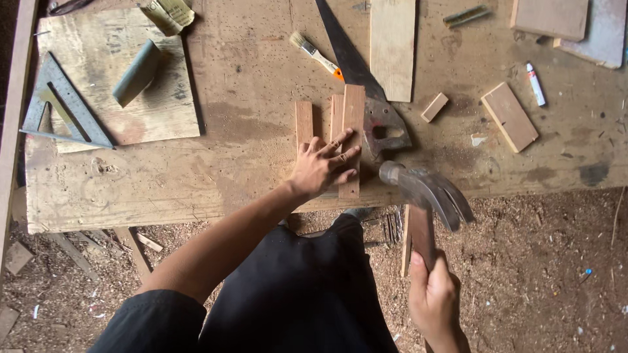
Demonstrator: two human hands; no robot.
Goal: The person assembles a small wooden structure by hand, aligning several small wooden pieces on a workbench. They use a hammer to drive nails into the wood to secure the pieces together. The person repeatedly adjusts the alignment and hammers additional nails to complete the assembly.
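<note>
strips: three narrow reddish wood strips (352,124) lie side by side at the near edge of the workbench (248,78), long way running near to far.
left hand: your left hand (322,167) lies flat on the near ends of the strips, fingers spread and stretched out, pressing down, gripping nothing.
hammer: claw hammer (428,193) hangs just right of the strips, off the near bench edge, head to the left, claw to the right.
right hand: your right hand (432,297) is wrapped tight round the lower end of the wooden hammer handle, fingers fully curled.
saw: handsaw (363,85) lies just right of the strips, handle touching or nearly touching the right-hand one, blade running far-left.
brush: small paintbrush (315,55) left of the saw blade, far from your hand.
offcuts: plank (392,46) far of the saw; small wood blocks (509,116) well off to the right.
left side: metal square (62,108) on a plywood sheet (157,111), far left of the bench.
</note>
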